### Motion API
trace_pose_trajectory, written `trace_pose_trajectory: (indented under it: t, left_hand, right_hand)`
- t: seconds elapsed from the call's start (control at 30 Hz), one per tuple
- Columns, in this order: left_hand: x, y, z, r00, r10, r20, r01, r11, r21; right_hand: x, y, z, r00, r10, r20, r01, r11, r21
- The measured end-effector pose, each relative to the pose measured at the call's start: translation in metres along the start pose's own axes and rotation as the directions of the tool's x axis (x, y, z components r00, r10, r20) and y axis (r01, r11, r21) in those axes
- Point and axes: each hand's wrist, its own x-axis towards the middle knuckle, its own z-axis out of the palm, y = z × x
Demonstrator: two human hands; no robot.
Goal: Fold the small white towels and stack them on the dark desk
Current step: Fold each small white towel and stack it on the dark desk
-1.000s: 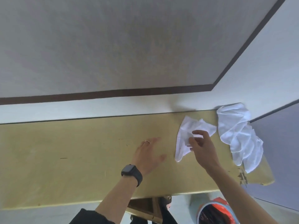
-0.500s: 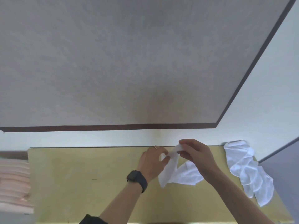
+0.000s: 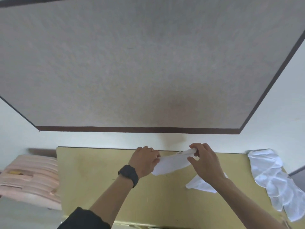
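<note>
While both hands are raised above the far edge of the desk (image 3: 99,179), a small white towel (image 3: 173,162) hangs stretched between them, at about 6 o'clock from the middle of the view. The left hand (image 3: 145,161) has its fingers curled round the towel's left end, and the right hand (image 3: 206,162) pinches the bunched right end between thumb and fingertips, slightly higher than the left. The cloth sags in a shallow belly between the two grips. A black watch (image 3: 129,175) sits on the left wrist, a ring (image 3: 151,148) on one left finger, and a dark sleeve (image 3: 84,219) shows at 7 o'clock. Under the right wrist a white corner (image 3: 203,185) lies on the yellowish desk top; whether it belongs to the held towel cannot be told. At 4 o'clock, well apart from the hands, a heap of towels (image 3: 272,176) lies crumpled along the desk's right end. At 8 o'clock, beside the desk's left edge, is a pink padded thing (image 3: 29,177). A grey panel (image 3: 148,63) with a dark border fills the wall from 9 to 3 o'clock.
</note>
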Motion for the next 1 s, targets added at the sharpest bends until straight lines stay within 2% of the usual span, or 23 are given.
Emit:
trace_pose_trajectory:
  t: [0.13,0.23,0.5,0.63,0.77,0.9,1.0]
  left_hand:
    - [-0.011,-0.019,0.01,0.999,-0.026,0.021,0.025,0.999,0.047]
    - [-0.017,-0.035,0.012,0.999,-0.053,0.01,0.053,0.999,0.003]
    - [-0.018,-0.079,0.011,0.981,-0.156,-0.118,0.135,0.977,-0.168]
    - [-0.009,-0.094,0.01,0.959,-0.212,-0.189,0.176,0.965,-0.192]
    - [-0.003,-0.112,0.014,0.926,-0.227,-0.302,0.182,0.968,-0.171]
    - [-0.009,-0.13,0.026,0.872,-0.183,-0.453,0.142,0.982,-0.123]
    - [-0.022,-0.136,0.047,0.891,-0.15,-0.429,0.135,0.989,-0.065]
  right_hand:
    - [-0.003,0.008,0.009,0.995,-0.096,-0.01,0.093,0.982,-0.164]
    - [-0.005,0.015,0.01,0.992,-0.094,0.089,0.113,0.964,-0.241]
    - [0.018,0.015,0.008,0.972,-0.112,0.206,0.165,0.952,-0.259]
    - [0.041,0.013,0.022,0.98,-0.118,0.159,0.163,0.936,-0.311]
    - [0.059,0.009,0.039,0.97,-0.237,0.056,0.242,0.913,-0.328]
    - [0.059,0.01,0.059,0.939,-0.342,-0.03,0.316,0.895,-0.314]
    - [0.044,0.026,0.084,0.931,-0.363,-0.04,0.335,0.893,-0.301]
